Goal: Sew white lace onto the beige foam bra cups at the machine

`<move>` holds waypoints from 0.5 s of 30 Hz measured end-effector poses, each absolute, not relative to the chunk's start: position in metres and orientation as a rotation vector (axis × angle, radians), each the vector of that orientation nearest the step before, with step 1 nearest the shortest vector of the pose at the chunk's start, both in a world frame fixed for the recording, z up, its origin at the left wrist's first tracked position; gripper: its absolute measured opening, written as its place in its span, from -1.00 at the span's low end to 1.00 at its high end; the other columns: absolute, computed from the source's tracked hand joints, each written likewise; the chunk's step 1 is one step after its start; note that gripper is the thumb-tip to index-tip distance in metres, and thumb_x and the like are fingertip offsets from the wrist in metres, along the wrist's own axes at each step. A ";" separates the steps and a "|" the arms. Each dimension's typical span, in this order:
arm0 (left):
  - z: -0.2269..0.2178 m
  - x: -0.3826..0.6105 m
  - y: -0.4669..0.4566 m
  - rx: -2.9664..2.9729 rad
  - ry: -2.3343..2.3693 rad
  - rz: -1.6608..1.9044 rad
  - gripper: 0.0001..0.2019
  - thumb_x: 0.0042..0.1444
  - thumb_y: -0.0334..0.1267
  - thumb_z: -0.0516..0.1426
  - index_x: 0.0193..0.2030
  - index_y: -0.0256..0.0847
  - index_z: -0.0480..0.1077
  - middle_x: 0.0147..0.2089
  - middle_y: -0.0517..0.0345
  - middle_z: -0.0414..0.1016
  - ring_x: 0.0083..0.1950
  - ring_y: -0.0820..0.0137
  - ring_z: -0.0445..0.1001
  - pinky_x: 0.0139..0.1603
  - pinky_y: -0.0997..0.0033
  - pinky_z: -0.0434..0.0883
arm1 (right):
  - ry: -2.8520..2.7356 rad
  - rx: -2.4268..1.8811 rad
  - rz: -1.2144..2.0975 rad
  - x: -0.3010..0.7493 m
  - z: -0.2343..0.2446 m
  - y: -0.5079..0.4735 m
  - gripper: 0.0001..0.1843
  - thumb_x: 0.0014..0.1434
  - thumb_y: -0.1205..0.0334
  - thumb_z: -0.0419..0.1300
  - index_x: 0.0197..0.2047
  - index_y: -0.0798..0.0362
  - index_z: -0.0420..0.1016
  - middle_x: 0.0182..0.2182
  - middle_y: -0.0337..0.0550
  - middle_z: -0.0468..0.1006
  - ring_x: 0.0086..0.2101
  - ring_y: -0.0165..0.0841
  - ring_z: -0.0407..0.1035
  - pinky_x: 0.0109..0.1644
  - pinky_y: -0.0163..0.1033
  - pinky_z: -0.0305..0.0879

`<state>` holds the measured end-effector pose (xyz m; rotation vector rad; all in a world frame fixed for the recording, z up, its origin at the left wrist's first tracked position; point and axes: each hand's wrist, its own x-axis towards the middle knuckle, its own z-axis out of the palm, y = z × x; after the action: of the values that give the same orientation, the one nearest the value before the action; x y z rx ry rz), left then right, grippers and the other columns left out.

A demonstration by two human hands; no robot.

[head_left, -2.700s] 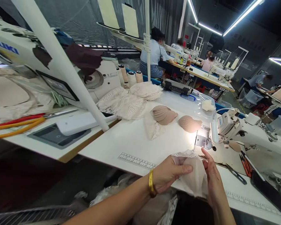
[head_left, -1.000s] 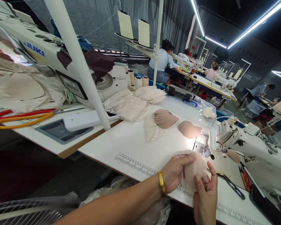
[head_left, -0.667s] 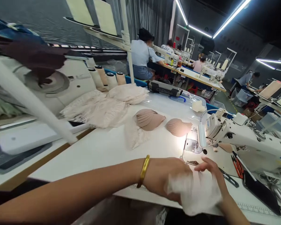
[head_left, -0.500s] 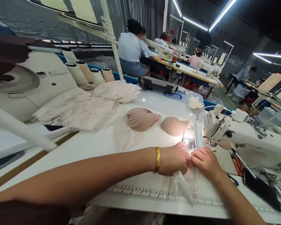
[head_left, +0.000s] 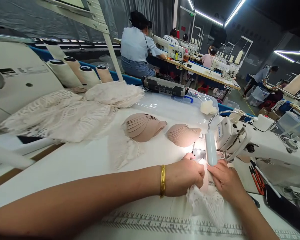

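Observation:
My left hand [head_left: 186,175], with a gold bangle at the wrist, is closed on a piece of pale pink and white lace fabric [head_left: 206,203] in front of the sewing machine [head_left: 262,141]. Its ruffled end hangs towards the table's near edge. On the fabric's right side, my right hand [head_left: 227,181] has its fingers bent onto the cloth close to the machine's needle area; the slim lamp [head_left: 211,148] partly hides that spot. Beyond my hands lie two pleated beige bra cups, a left one [head_left: 145,127] and a right one [head_left: 183,135].
A lace pile [head_left: 65,113] lies at left by thread cones [head_left: 87,74]. Orange-handled thread snips [head_left: 257,180] and a black phone [head_left: 285,208] lie right. A ruler strip [head_left: 165,221] runs along the near edge. A dark Clatson case [head_left: 165,86] stands behind; people work at machines beyond.
My hands have moved slightly apart, with more pink fabric showing between them. The lace below has spread wider. The camera view has shifted a little.

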<state>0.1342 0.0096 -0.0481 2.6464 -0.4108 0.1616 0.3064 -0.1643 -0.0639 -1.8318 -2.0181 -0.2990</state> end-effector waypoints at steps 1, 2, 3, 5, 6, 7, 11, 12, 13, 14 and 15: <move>-0.048 0.135 0.009 2.655 -0.407 0.179 -0.70 -0.16 -0.61 0.25 -0.34 -0.12 0.55 -0.06 0.20 0.60 -0.19 0.31 0.52 0.15 -0.02 0.19 | -2.015 -1.845 -0.318 0.307 -0.065 -0.164 -0.60 0.29 0.53 -0.02 -0.02 -0.03 0.52 -0.24 -0.17 0.64 -0.15 -0.25 0.41 -0.10 -0.19 0.30; -0.049 0.135 0.009 2.666 -0.405 0.200 -0.71 -0.16 -0.59 0.25 -0.35 -0.11 0.55 -0.07 0.21 0.60 -0.20 0.32 0.51 0.13 0.00 0.20 | -2.010 -1.856 -0.333 0.307 -0.066 -0.164 -0.59 0.29 0.53 -0.03 -0.01 -0.03 0.52 -0.24 -0.16 0.64 -0.14 -0.25 0.42 -0.10 -0.20 0.30; -0.048 0.136 0.008 2.677 -0.405 0.221 -0.72 -0.15 -0.58 0.25 -0.35 -0.11 0.55 -0.08 0.22 0.60 -0.22 0.33 0.50 0.12 0.03 0.21 | -2.002 -1.867 -0.339 0.308 -0.067 -0.163 -0.59 0.29 0.54 -0.03 -0.01 -0.03 0.52 -0.22 -0.16 0.64 -0.13 -0.25 0.43 -0.10 -0.20 0.30; -0.048 0.137 0.008 2.706 -0.408 0.257 -0.74 -0.15 -0.58 0.25 -0.37 -0.12 0.54 -0.09 0.22 0.61 -0.24 0.33 0.49 0.09 0.06 0.22 | -1.976 -1.884 -0.335 0.309 -0.069 -0.163 -0.58 0.28 0.54 -0.02 -0.01 -0.05 0.52 -0.17 -0.18 0.65 -0.09 -0.25 0.43 -0.10 -0.22 0.30; -0.047 0.138 0.008 2.720 -0.412 0.268 -0.74 -0.16 -0.58 0.25 -0.38 -0.12 0.53 -0.09 0.22 0.61 -0.24 0.33 0.48 0.07 0.08 0.22 | -1.961 -1.897 -0.325 0.309 -0.070 -0.163 -0.58 0.28 0.54 -0.01 -0.01 -0.06 0.52 -0.14 -0.19 0.65 -0.08 -0.25 0.43 -0.10 -0.23 0.30; -0.047 0.139 0.008 2.731 -0.417 0.272 -0.74 -0.17 -0.58 0.26 -0.39 -0.13 0.53 -0.10 0.23 0.61 -0.25 0.33 0.48 0.06 0.09 0.23 | -1.949 -1.909 -0.316 0.309 -0.071 -0.163 -0.57 0.28 0.54 -0.01 0.00 -0.07 0.52 -0.11 -0.20 0.65 -0.07 -0.25 0.43 -0.12 -0.24 0.30; -0.044 0.139 0.008 2.746 -0.415 0.261 -0.77 -0.15 -0.57 0.28 -0.40 -0.12 0.52 -0.13 0.27 0.61 -0.28 0.36 0.46 0.00 0.11 0.23 | -1.910 -1.960 -0.325 0.309 -0.073 -0.163 -0.57 0.28 0.54 -0.02 -0.01 -0.08 0.53 -0.07 -0.21 0.65 -0.07 -0.27 0.44 -0.17 -0.25 0.26; -0.043 0.139 0.008 2.746 -0.419 0.261 -0.77 -0.14 -0.56 0.29 -0.41 -0.12 0.52 -0.13 0.27 0.61 -0.28 0.36 0.46 -0.01 0.12 0.23 | -1.904 -1.969 -0.337 0.308 -0.074 -0.163 -0.57 0.28 0.54 -0.01 -0.01 -0.08 0.53 -0.07 -0.20 0.65 -0.06 -0.26 0.44 -0.18 -0.25 0.26; -0.043 0.139 0.008 2.746 -0.422 0.266 -0.78 -0.13 -0.56 0.29 -0.41 -0.13 0.52 -0.13 0.27 0.61 -0.28 0.37 0.46 -0.01 0.12 0.23 | -1.898 -1.975 -0.348 0.308 -0.075 -0.163 -0.58 0.28 0.54 -0.01 -0.02 -0.08 0.54 -0.07 -0.20 0.65 -0.06 -0.26 0.44 -0.18 -0.25 0.25; -0.043 0.138 0.009 2.745 -0.426 0.274 -0.79 -0.12 -0.55 0.29 -0.41 -0.13 0.52 -0.14 0.27 0.62 -0.29 0.37 0.46 -0.01 0.12 0.23 | -1.892 -1.981 -0.361 0.308 -0.076 -0.162 -0.58 0.27 0.53 0.00 -0.03 -0.08 0.54 -0.08 -0.21 0.65 -0.05 -0.25 0.43 -0.17 -0.25 0.24; -0.042 0.138 0.009 2.744 -0.428 0.282 -0.79 -0.11 -0.55 0.29 -0.41 -0.13 0.52 -0.14 0.26 0.62 -0.29 0.37 0.46 -0.01 0.12 0.22 | -1.889 -1.985 -0.378 0.308 -0.077 -0.162 -0.59 0.27 0.53 0.01 -0.04 -0.08 0.55 -0.09 -0.21 0.65 -0.05 -0.25 0.43 -0.16 -0.25 0.24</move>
<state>0.1384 0.0087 -0.0425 2.7440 -0.4283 0.2825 0.3085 -0.1623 -0.0768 -1.9850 -1.8888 -0.3777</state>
